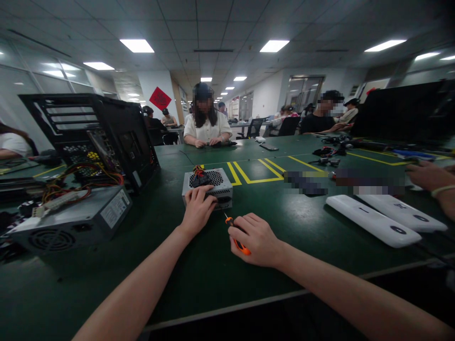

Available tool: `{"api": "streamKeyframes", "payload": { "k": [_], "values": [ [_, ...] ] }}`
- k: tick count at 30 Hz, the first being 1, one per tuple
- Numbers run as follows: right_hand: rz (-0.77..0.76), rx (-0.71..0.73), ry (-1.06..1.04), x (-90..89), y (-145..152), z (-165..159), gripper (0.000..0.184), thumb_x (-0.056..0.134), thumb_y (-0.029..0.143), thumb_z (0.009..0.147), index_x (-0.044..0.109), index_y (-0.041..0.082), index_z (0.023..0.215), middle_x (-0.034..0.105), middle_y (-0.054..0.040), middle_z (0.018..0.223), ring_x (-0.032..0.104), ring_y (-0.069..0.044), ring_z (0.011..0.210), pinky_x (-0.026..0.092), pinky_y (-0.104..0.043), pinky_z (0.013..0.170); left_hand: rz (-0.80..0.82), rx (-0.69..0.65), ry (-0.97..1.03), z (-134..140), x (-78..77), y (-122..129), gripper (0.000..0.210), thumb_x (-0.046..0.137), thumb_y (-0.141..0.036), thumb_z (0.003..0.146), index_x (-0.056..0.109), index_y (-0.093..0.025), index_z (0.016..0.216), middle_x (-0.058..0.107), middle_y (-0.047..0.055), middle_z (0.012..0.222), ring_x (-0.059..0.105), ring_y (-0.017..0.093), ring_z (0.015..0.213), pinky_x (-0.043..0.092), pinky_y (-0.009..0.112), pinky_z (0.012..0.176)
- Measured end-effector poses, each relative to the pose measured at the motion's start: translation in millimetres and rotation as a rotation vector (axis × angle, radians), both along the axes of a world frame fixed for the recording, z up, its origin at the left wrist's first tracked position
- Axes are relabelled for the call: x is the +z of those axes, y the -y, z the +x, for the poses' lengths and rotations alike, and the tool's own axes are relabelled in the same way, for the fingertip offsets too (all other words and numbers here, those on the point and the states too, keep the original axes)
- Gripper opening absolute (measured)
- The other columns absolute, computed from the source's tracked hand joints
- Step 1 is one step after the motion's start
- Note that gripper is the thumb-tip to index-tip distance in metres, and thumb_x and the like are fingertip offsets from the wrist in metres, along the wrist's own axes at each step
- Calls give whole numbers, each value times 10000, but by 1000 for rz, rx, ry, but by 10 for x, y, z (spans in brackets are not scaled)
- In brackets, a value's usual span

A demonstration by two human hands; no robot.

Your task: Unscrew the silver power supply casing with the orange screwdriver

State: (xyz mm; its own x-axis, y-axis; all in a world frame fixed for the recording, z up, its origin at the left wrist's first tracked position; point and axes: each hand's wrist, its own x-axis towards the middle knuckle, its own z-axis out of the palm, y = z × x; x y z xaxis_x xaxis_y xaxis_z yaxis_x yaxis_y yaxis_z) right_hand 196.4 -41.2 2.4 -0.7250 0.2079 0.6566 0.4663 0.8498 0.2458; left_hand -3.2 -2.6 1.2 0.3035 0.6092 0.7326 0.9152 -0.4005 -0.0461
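Observation:
A grey computer power supply point(223, 188) with a perforated top sits on the green table in front of me. Bundled cables point(199, 177) lie on its top. My left hand point(199, 204) grips its near left edge, with the fingers bent over the casing and hiding part of the near face. My right hand point(254, 239) is closed around an orange and black screwdriver point(243, 247). The thin shaft points up and left, and its tip is close to the near right corner of the power supply; whether they touch, I cannot tell.
At left, an open black computer case point(133, 142) stands behind a second power supply point(76, 220) with loose wires. White oblong devices point(373, 220) lie at right, near another person's hand point(432, 182). Across the green table point(170, 289) a co-worker point(208, 118) sits. A dark monitor point(401, 113) stands at right.

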Motion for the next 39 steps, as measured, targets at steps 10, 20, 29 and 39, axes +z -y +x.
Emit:
{"api": "streamKeyframes", "payload": {
  "k": [10,20,29,39],
  "values": [
    [-43,-8,14,13,-4,-4,131,464,198,767,569,151,832,544,-47,763,476,-148,676,352,-269,629,-22,10,-2,19,10,13,89,525,-225,796,583,-215,863,512,69,1194,420,244,1093,291,417,874],
    [-18,-47,-13,-25,26,-19,111,461,201,793,557,152,766,540,-10,667,467,-119,579,324,-254,567,-5,22,-1,24,-6,-5,95,539,-234,789,579,-200,868,517,79,1185,424,249,1084,288,414,866],
    [34,30,88,-24,-22,40,96,490,198,773,580,179,802,514,-43,738,450,-143,643,353,-270,608,-8,5,15,29,-14,2,108,520,-225,800,594,-195,872,521,91,1180,423,255,1079,276,427,876],
    [32,-25,82,-21,-50,69,121,447,185,815,564,176,847,529,-26,719,455,-123,610,354,-255,617,-7,17,5,38,-6,-1,118,514,-225,804,596,-195,883,518,87,1185,425,253,1077,281,414,868]
  ]
}}
